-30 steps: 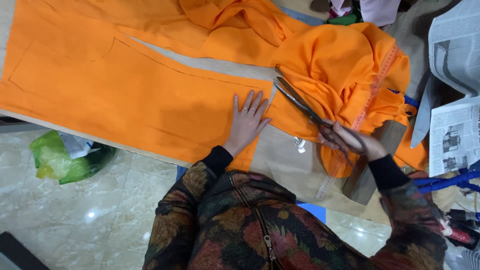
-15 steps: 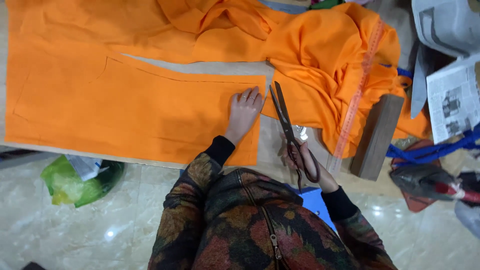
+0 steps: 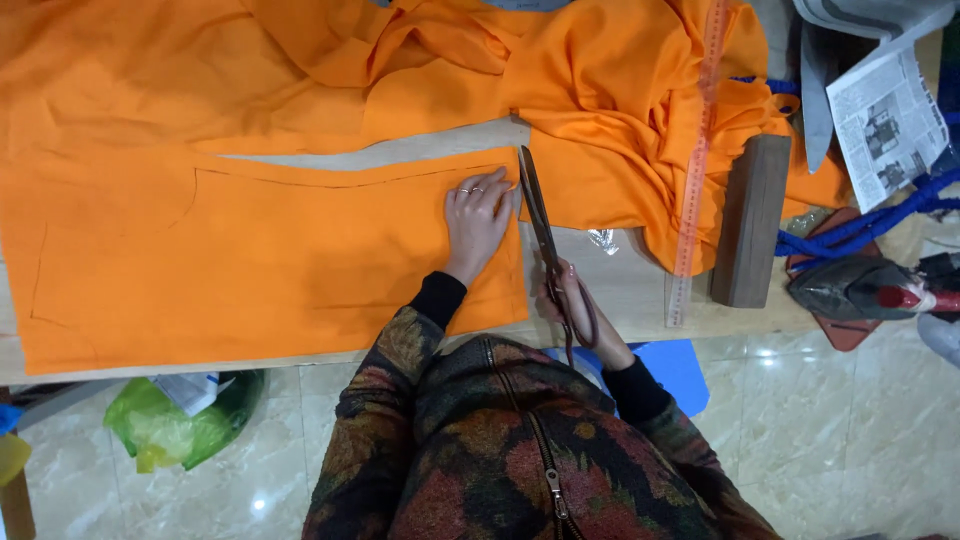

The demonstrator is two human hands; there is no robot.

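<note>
At centre frame, the scissors (image 3: 540, 225) lie along the right-hand edge of the flat orange fabric panel (image 3: 250, 265), blades pointing toward the top of the frame, tips near the panel's upper right corner. The right hand (image 3: 580, 310) is clenched around the scissor handles, fingers passed through the loops, just below and right of the panel's lower right corner. The left hand (image 3: 478, 220) lies released and flat on the panel, fingers spread, pressing the cloth just beside the blades; rings show on two fingers.

The panel covers the left and centre of the wooden table (image 3: 620, 285) and bears a faint drawn outline. Across the upper part of the frame lies a bunched mass of the same orange cloth (image 3: 600, 110). A measuring tape (image 3: 695, 160) runs top to bottom over that cloth, right of centre. A wooden block (image 3: 750, 220) stands just beside the tape, to its right. At the upper right lies a newspaper (image 3: 885, 115); at the right edge, a dark iron (image 3: 850, 285). At the lower left, below the table, a green plastic bag (image 3: 175, 425) sits on the tiled floor.
</note>
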